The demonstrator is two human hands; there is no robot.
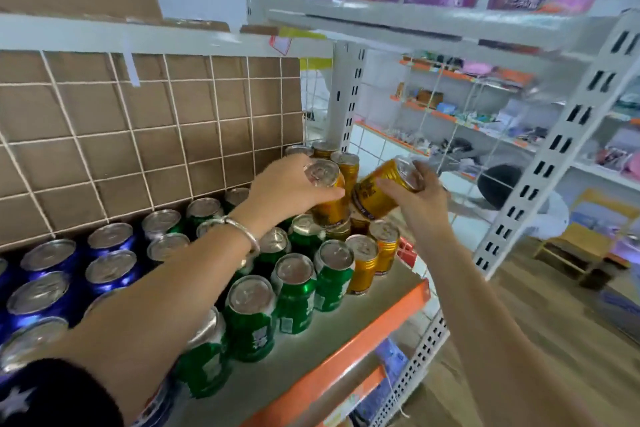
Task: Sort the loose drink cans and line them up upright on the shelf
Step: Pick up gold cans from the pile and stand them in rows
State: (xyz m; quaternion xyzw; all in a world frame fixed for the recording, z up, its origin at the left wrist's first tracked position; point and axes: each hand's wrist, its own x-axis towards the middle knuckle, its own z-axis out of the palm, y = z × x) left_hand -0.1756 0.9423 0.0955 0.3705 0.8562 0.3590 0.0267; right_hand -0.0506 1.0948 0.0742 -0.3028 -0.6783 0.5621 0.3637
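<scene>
Head view: your left hand [287,189] curls around an upright gold can [329,206]; your right hand [415,199] grips a tilted gold can [379,189] just right of those fingers. Below your fingers stand more gold cans [363,263], green cans [298,291] left of them. Bare shelf [311,354] runs out to the orange edge [367,336].

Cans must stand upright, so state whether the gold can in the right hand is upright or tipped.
Tipped. The gold can in the right hand leans steeply, silver top pointing up and right, base down-left.
</scene>
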